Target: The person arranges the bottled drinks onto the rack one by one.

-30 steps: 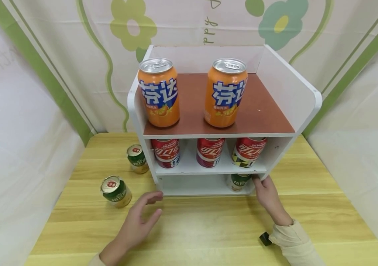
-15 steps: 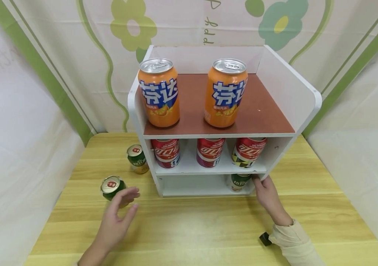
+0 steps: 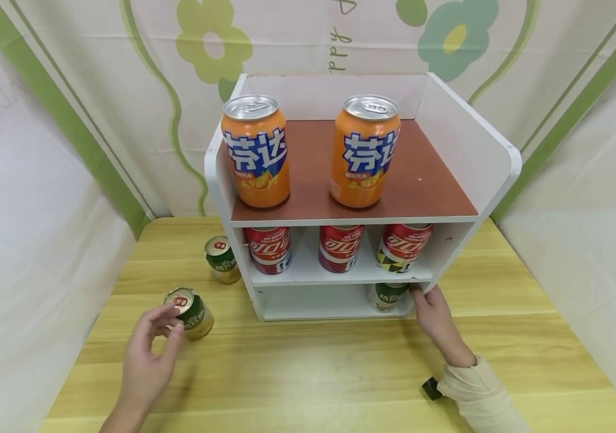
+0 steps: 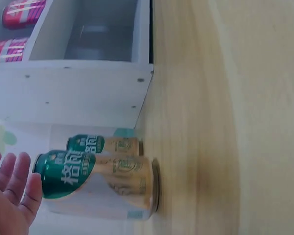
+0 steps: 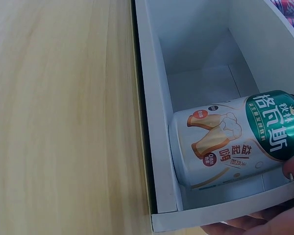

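My left hand (image 3: 148, 355) is beside the nearer green-and-gold drink can (image 3: 197, 320) on the table, fingers loosely bent and spread. In the left wrist view, the fingertips are close to the green top of this can (image 4: 103, 188); contact cannot be made out. A second such can (image 3: 223, 264) stands behind it, left of the white shelf unit (image 3: 313, 304). My right hand (image 3: 438, 325) grips the unit's right side panel, thumb inside and fingers outside. Next to that thumb, a green-and-white can (image 5: 225, 139) stands in the bottom compartment's right end.
Two orange soda cans (image 3: 258, 159) stand on the brown top shelf (image 3: 313, 174). Three red cola cans (image 3: 341, 248) line the middle compartment. A small black object (image 3: 431, 388) lies by the right sleeve (image 3: 473, 385). Fabric walls (image 3: 308, 36) enclose the table (image 3: 297, 373).
My left hand has moved left from the shelf's front corner, past the front of the nearer can, to its left side. The right hand stays on the side panel.
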